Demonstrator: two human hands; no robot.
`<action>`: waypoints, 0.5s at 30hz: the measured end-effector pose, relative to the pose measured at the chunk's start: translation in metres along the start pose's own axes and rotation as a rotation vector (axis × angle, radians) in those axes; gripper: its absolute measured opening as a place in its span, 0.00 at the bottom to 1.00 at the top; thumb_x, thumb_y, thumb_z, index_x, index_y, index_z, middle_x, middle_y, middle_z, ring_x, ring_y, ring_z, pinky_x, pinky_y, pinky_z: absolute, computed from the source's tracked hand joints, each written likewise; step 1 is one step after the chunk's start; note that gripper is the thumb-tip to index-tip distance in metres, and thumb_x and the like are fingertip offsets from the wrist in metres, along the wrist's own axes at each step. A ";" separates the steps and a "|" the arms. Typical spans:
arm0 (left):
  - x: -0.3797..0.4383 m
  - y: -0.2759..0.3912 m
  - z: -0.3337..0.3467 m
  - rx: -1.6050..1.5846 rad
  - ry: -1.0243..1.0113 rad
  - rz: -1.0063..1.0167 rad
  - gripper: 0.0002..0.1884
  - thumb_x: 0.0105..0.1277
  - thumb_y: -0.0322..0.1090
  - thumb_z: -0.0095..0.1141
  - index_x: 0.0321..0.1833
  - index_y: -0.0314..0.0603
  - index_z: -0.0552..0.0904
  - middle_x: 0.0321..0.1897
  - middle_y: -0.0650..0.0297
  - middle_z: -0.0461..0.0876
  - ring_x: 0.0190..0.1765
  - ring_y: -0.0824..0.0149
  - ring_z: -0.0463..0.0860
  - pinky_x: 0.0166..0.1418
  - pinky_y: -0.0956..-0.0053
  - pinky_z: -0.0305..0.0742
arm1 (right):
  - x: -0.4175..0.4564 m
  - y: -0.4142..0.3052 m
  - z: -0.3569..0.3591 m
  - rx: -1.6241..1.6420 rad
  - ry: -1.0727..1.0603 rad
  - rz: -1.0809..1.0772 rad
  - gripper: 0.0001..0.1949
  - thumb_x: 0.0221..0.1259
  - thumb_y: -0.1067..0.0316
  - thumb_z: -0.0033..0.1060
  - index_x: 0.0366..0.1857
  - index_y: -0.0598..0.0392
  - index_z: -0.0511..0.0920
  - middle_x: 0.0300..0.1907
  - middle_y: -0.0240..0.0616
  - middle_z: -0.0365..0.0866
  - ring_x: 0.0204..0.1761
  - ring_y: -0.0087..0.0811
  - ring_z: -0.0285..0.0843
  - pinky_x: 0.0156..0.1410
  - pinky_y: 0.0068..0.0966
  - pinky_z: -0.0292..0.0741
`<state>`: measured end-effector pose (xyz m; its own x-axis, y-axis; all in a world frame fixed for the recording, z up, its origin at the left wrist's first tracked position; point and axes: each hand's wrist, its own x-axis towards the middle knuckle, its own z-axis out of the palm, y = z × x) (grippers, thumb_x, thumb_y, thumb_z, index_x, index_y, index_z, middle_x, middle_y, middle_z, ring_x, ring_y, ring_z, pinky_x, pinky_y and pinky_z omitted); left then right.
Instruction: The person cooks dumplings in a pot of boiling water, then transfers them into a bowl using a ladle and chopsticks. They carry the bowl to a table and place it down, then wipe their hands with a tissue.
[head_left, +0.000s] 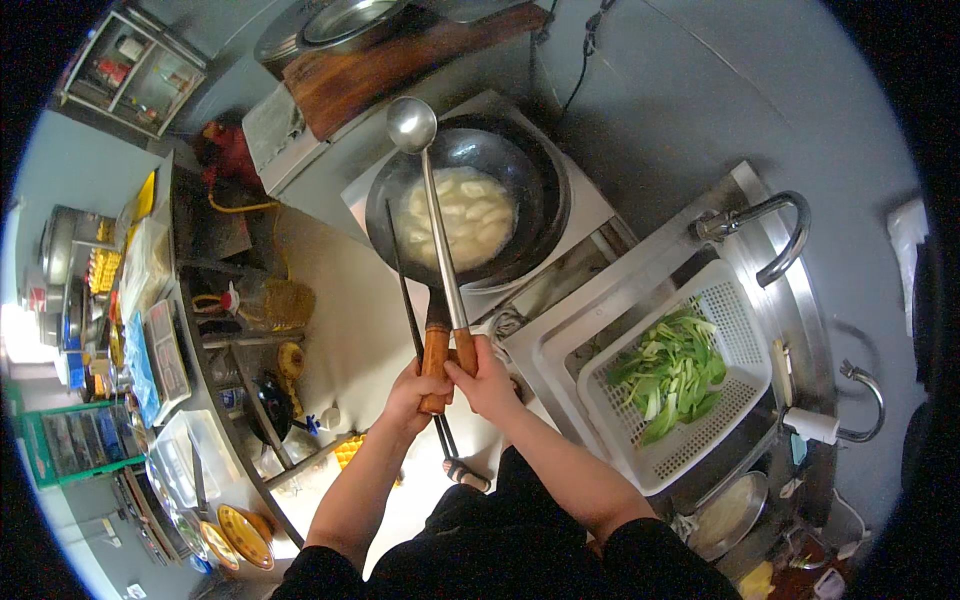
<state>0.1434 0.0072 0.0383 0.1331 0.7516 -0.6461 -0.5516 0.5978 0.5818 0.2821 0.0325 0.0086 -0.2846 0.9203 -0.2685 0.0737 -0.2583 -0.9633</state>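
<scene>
A dark wok (487, 150) stands on the stove with pale dumplings (469, 214) in cloudy liquid. My left hand (411, 397) grips the wok's wooden handle (435, 356) and also has a pair of long dark chopsticks (405, 289) in it, their tips over the wok's near left side. In my right hand (480, 379) is the wooden grip of a long metal ladle (442, 240). The ladle's shaft crosses above the wok, and its bowl is over the far left rim. Both hands are close together below the wok.
On the right, a white perforated basket (600, 367) of cut leafy greens (671, 371) rests in a metal sink under a curved faucet (795, 217). A metal bowl (731, 514) is at lower right. Shelves and a cluttered counter (217, 450) run along the left.
</scene>
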 end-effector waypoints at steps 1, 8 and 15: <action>0.000 -0.001 -0.003 0.007 0.012 0.002 0.26 0.44 0.22 0.59 0.50 0.33 0.70 0.31 0.60 0.74 0.28 0.65 0.76 0.33 0.73 0.74 | -0.002 -0.003 -0.002 -0.020 0.003 0.001 0.16 0.59 0.68 0.60 0.46 0.58 0.65 0.36 0.40 0.78 0.37 0.31 0.78 0.43 0.28 0.74; 0.003 -0.008 -0.017 0.045 0.004 0.001 0.24 0.43 0.23 0.60 0.47 0.35 0.69 0.29 0.59 0.74 0.28 0.64 0.76 0.33 0.73 0.73 | -0.010 -0.002 -0.036 0.048 0.058 -0.013 0.16 0.59 0.73 0.58 0.46 0.58 0.63 0.32 0.40 0.80 0.33 0.33 0.83 0.38 0.29 0.78; 0.012 -0.002 -0.020 0.039 -0.051 0.002 0.24 0.46 0.24 0.59 0.48 0.33 0.68 0.30 0.59 0.75 0.28 0.64 0.76 0.33 0.73 0.74 | -0.008 -0.015 -0.048 0.084 -0.039 0.239 0.13 0.60 0.71 0.59 0.41 0.55 0.64 0.27 0.37 0.77 0.27 0.27 0.79 0.33 0.22 0.76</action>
<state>0.1292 0.0097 0.0191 0.1742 0.7653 -0.6197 -0.5197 0.6060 0.6023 0.3294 0.0432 0.0253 -0.3056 0.8184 -0.4866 0.0642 -0.4922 -0.8681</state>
